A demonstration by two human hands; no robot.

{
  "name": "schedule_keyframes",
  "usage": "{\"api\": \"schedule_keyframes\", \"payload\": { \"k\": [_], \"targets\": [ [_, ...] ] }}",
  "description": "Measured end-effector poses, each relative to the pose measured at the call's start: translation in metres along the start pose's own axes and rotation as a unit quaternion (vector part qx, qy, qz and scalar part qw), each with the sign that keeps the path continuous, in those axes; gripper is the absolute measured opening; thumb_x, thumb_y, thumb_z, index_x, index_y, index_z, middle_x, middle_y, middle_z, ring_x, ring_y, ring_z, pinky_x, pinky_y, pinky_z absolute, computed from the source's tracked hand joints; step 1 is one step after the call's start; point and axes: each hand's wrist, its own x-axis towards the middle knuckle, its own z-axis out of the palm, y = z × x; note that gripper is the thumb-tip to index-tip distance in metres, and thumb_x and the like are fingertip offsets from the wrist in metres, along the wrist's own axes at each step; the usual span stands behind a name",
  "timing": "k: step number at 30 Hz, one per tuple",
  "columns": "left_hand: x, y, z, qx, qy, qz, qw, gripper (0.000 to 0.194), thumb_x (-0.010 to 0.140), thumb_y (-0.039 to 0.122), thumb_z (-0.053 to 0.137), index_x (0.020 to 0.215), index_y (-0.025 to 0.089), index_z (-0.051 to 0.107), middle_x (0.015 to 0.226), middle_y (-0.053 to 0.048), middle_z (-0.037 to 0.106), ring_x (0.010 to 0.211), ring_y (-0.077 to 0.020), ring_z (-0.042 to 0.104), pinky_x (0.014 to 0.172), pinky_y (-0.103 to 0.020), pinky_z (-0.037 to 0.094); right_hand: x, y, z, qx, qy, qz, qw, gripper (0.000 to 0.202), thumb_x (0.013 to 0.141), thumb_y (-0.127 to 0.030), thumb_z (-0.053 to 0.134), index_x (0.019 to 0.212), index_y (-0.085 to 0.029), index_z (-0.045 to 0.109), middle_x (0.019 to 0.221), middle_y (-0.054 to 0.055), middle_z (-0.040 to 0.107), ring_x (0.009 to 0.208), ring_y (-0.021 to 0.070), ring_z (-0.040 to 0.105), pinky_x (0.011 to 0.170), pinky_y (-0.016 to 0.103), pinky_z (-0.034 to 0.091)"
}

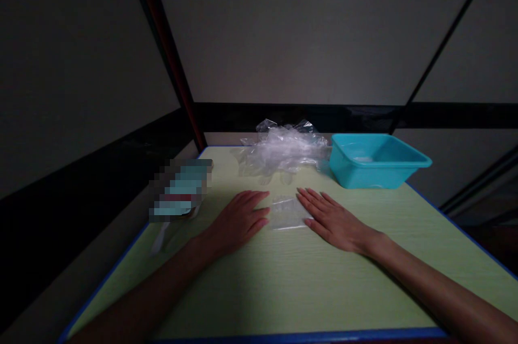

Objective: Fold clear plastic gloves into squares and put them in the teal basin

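A small clear plastic bag [286, 213] lies flat on the pale green table, between my two hands. My left hand [242, 220] rests at the bag's left edge, fingers spread and thumb apart, holding nothing. On the other side, my right hand [329, 219] lies flat with its fingers stretched out, the fingertips on or right at the bag's right edge. Beyond the hands sits a crumpled heap of clear plastic bags [283, 147].
A turquoise plastic basin [376, 171] stands at the back right, beside the heap. On the left edge lies a pixelated, blurred-out object [182, 190] with a pale strip below it. The table [283, 290] has blue edging, and walls stand behind and to the left.
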Motion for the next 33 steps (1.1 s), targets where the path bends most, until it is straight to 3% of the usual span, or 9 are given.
{"api": "schedule_keyframes", "payload": {
  "k": [6,9,12,16,21,26,33],
  "targets": [
    [0.0,0.001,0.0,0.01,0.006,-0.012,1.0,0.024,0.086,0.026,0.042,0.097,0.018,0.061,0.124,-0.009,0.047,0.112,-0.0223,0.042,0.097,-0.042,0.031,0.0,0.002,0.001,0.006,0.009,-0.014,1.0,0.052,0.091,-0.044,0.02,0.138,-0.022,0.011,0.143,0.004,0.013,0.13,0.0208,0.01,0.104,0.043,0.019],
    [0.003,0.004,0.0,0.011,0.041,-0.032,0.999,0.023,0.085,0.024,0.041,0.093,0.016,0.061,0.122,-0.01,0.048,0.112,-0.0222,0.043,0.099,-0.043,0.029,-0.001,0.002,0.001,0.007,0.015,-0.021,1.0,0.051,0.091,-0.044,0.02,0.138,-0.024,0.014,0.143,0.004,0.013,0.13,0.0214,0.01,0.104,0.044,0.018],
    [0.017,0.016,-0.002,-0.008,0.059,-0.05,0.997,0.027,0.083,0.022,0.042,0.104,0.013,0.056,0.124,-0.012,0.047,0.114,-0.022,0.041,0.099,-0.04,0.031,-0.001,0.002,0.0,0.007,0.011,-0.027,1.0,0.049,0.091,-0.044,0.021,0.137,-0.027,0.017,0.143,0.004,0.013,0.13,0.0231,0.011,0.103,0.046,0.019],
    [0.049,0.047,0.002,-0.039,0.001,-0.049,0.998,0.041,0.084,0.03,0.042,0.119,0.009,0.044,0.131,-0.014,0.041,0.121,-0.0219,0.036,0.101,-0.035,0.03,0.0,0.003,0.002,0.003,0.02,-0.034,0.999,0.047,0.091,-0.04,0.025,0.136,-0.028,0.021,0.143,0.004,0.014,0.13,0.0231,0.012,0.102,0.047,0.02],
    [0.07,0.071,0.028,-0.038,-0.047,-0.052,0.997,0.057,0.088,0.039,0.031,0.128,0.0,0.028,0.137,-0.019,0.028,0.128,-0.0237,0.023,0.104,-0.034,0.023,0.001,0.004,0.007,-0.008,0.012,-0.025,1.0,0.056,0.087,-0.033,0.033,0.137,-0.012,0.019,0.141,0.011,0.019,0.129,0.0225,0.015,0.104,0.045,0.02],
    [0.067,0.071,0.046,-0.016,-0.042,-0.088,0.995,0.066,0.088,0.048,0.023,0.13,-0.003,0.023,0.139,-0.021,0.02,0.129,-0.026,0.016,0.104,-0.038,0.02,0.001,0.002,0.004,-0.013,-0.001,-0.012,1.0,0.058,0.088,-0.034,0.03,0.135,-0.003,0.019,0.141,0.013,0.017,0.13,0.022,0.014,0.105,0.043,0.018],
    [0.053,0.064,0.041,0.019,-0.045,-0.113,0.992,0.071,0.086,0.054,0.022,0.128,-0.002,0.03,0.137,-0.021,0.027,0.128,-0.0279,0.019,0.103,-0.04,0.023,-0.001,0.003,0.004,-0.012,0.023,-0.02,0.999,0.058,0.089,-0.043,0.025,0.137,-0.011,0.017,0.141,0.011,0.017,0.13,0.0206,0.013,0.104,0.042,0.019]
  ]
}}
